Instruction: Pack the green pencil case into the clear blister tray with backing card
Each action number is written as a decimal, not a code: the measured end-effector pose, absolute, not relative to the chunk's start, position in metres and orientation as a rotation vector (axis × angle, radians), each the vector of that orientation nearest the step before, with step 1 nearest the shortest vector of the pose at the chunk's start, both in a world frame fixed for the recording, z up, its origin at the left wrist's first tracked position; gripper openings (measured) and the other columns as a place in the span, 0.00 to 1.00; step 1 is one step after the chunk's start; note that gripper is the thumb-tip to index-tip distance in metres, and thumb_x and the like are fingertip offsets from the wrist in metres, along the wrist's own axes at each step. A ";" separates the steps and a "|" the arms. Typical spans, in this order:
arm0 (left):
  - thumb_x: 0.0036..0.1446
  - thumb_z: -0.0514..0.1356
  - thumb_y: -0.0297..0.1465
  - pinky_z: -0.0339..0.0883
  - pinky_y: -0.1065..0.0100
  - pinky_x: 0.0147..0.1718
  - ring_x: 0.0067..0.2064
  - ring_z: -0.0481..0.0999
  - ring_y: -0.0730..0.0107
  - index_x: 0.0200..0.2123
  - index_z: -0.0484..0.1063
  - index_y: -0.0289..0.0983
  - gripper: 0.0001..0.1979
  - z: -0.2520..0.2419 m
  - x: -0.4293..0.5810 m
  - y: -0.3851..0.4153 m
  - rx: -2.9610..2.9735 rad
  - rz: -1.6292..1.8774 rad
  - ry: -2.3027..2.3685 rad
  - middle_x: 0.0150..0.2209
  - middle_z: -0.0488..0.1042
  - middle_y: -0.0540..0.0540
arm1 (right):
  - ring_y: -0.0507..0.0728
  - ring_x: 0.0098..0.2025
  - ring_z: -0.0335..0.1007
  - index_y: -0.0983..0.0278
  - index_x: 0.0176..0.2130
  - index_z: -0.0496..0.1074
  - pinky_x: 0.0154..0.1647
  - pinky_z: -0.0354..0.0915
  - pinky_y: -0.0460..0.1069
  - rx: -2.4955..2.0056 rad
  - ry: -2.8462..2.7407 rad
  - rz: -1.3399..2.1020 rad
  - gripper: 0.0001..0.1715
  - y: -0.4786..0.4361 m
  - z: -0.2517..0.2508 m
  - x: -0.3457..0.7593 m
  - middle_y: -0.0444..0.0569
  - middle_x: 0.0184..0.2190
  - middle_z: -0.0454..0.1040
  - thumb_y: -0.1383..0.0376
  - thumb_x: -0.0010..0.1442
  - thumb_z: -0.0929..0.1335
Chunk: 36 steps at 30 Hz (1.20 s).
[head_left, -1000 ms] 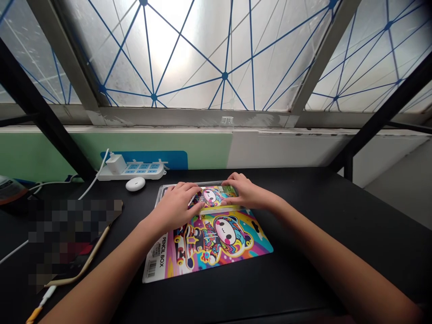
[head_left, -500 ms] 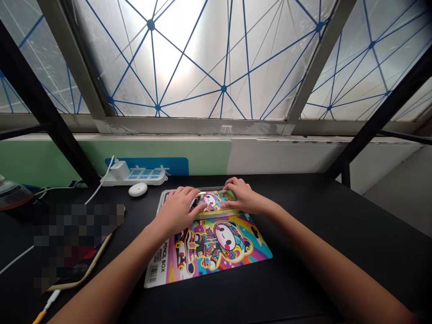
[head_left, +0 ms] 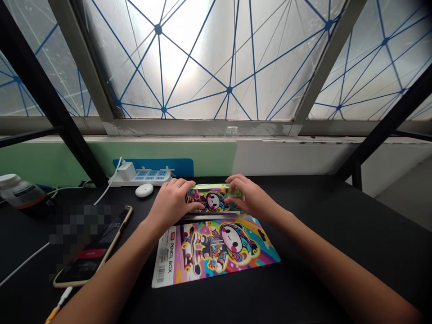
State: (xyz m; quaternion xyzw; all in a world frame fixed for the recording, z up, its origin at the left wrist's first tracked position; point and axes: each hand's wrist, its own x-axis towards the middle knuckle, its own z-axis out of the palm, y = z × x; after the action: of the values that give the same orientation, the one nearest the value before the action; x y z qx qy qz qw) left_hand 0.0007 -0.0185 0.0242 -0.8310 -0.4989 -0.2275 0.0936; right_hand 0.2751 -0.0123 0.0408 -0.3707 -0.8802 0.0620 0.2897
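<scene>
With left hand (head_left: pixel 170 204) and right hand (head_left: pixel 254 200) pinching the pencil box (head_left: pixel 212 199) ends, seemingly freeing it from its tray (head_left: pixel 216 216); calls for even lift.

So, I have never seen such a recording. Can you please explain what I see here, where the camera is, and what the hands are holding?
There is no machine here: these are a person's two bare hands. The picture comes from one camera worn on the person's head. It looks forward and down, so the arms enter from the bottom edge. The left hand and the right hand grip the two ends of a colourful pencil box with a cartoon figure on it. Nearer the person, a printed card reading PENCIL BOX lies flat on the black table. To the left are a phone, a small white oval object and a power strip. Behind the table is a frosted window with blue lines.
</scene>
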 end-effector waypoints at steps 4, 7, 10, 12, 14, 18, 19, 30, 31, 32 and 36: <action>0.57 0.66 0.45 0.63 0.51 0.52 0.53 0.71 0.48 0.52 0.72 0.39 0.24 0.043 0.005 -0.035 -2.334 -0.764 -1.343 0.50 0.76 0.39 | 0.62 0.49 0.70 0.53 0.61 0.63 0.50 0.70 0.58 -0.999 -2.286 0.130 0.32 -0.027 0.054 0.276 0.52 0.50 0.67 0.63 0.60 0.71; 0.59 0.65 0.42 0.63 0.49 0.52 0.52 0.71 0.48 0.53 0.73 0.38 0.21 0.055 0.011 -0.065 -2.287 -0.811 -1.238 0.50 0.76 0.38 | 0.61 0.46 0.71 0.55 0.56 0.69 0.48 0.71 0.57 -1.012 -2.278 0.134 0.25 -0.051 0.061 0.281 0.51 0.47 0.68 0.65 0.60 0.71; 0.63 0.62 0.33 0.64 0.51 0.50 0.49 0.73 0.52 0.54 0.72 0.37 0.17 0.052 0.014 -0.106 -2.279 -0.858 -1.133 0.49 0.76 0.39 | 0.60 0.45 0.70 0.59 0.51 0.69 0.45 0.71 0.56 -0.988 -2.284 0.078 0.19 -0.086 0.056 0.288 0.52 0.44 0.69 0.68 0.61 0.70; 0.65 0.59 0.27 0.63 0.52 0.52 0.47 0.73 0.55 0.55 0.72 0.38 0.15 0.037 0.012 -0.132 -2.335 -0.887 -1.086 0.48 0.77 0.41 | 0.60 0.45 0.68 0.61 0.52 0.67 0.44 0.72 0.55 -0.955 -2.299 -0.004 0.18 -0.112 0.043 0.293 0.54 0.44 0.69 0.72 0.63 0.66; 0.65 0.57 0.25 0.64 0.54 0.51 0.47 0.74 0.56 0.55 0.71 0.37 0.16 0.016 0.007 -0.152 -2.374 -0.925 -1.114 0.48 0.77 0.41 | 0.60 0.46 0.68 0.62 0.54 0.66 0.47 0.71 0.56 -0.900 -2.336 -0.096 0.21 -0.132 0.025 0.297 0.55 0.44 0.70 0.76 0.63 0.63; 0.60 0.64 0.34 0.67 0.55 0.52 0.54 0.72 0.52 0.54 0.71 0.42 0.18 -0.025 -0.008 -0.169 -2.408 -1.012 -1.368 0.53 0.75 0.41 | 0.60 0.50 0.69 0.63 0.55 0.66 0.55 0.68 0.58 -0.788 -2.393 -0.177 0.22 -0.147 -0.006 0.305 0.54 0.46 0.73 0.77 0.64 0.63; 0.57 0.66 0.38 0.66 0.53 0.54 0.57 0.70 0.48 0.55 0.70 0.43 0.22 -0.031 -0.013 -0.171 -2.423 -1.027 -1.460 0.57 0.72 0.41 | 0.60 0.52 0.69 0.62 0.54 0.66 0.57 0.68 0.59 -0.797 -2.404 -0.142 0.20 -0.146 -0.011 0.307 0.55 0.48 0.73 0.76 0.64 0.64; 0.52 0.67 0.45 0.63 0.49 0.58 0.60 0.69 0.47 0.68 0.54 0.47 0.44 -0.032 -0.022 -0.169 -2.505 -1.121 -2.266 0.60 0.68 0.40 | 0.64 0.60 0.66 0.56 0.54 0.73 0.60 0.64 0.58 -1.136 -2.363 0.547 0.24 -0.128 0.010 0.329 0.53 0.58 0.72 0.51 0.61 0.71; 0.51 0.68 0.45 0.62 0.48 0.58 0.61 0.68 0.47 0.69 0.52 0.48 0.45 -0.032 -0.020 -0.169 -2.498 -1.126 -2.273 0.60 0.68 0.40 | 0.63 0.56 0.70 0.57 0.50 0.75 0.56 0.67 0.57 -1.147 -2.320 0.546 0.20 -0.122 0.014 0.328 0.52 0.52 0.77 0.50 0.63 0.69; 0.51 0.68 0.45 0.62 0.48 0.58 0.61 0.68 0.46 0.69 0.50 0.48 0.47 -0.033 -0.019 -0.169 -2.500 -1.119 -2.273 0.60 0.68 0.40 | 0.62 0.49 0.74 0.59 0.45 0.77 0.50 0.69 0.55 -1.176 -2.265 0.537 0.18 -0.116 0.017 0.327 0.51 0.44 0.80 0.50 0.64 0.67; 0.51 0.68 0.45 0.59 0.44 0.58 0.63 0.65 0.42 0.71 0.42 0.50 0.52 -0.030 -0.016 -0.171 -2.537 -1.040 -2.289 0.62 0.67 0.39 | 0.54 0.24 0.67 0.62 0.33 0.76 0.26 0.63 0.49 -1.322 -1.993 0.449 0.24 -0.094 0.019 0.316 0.44 0.24 0.74 0.48 0.67 0.63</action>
State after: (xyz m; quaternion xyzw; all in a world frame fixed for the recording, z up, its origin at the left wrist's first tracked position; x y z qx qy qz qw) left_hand -0.0163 -0.1713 -0.0303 -0.6939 -0.6262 -0.2844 -0.2134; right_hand 0.3161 -0.0944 0.0191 -0.5095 -0.7682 0.1730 0.3470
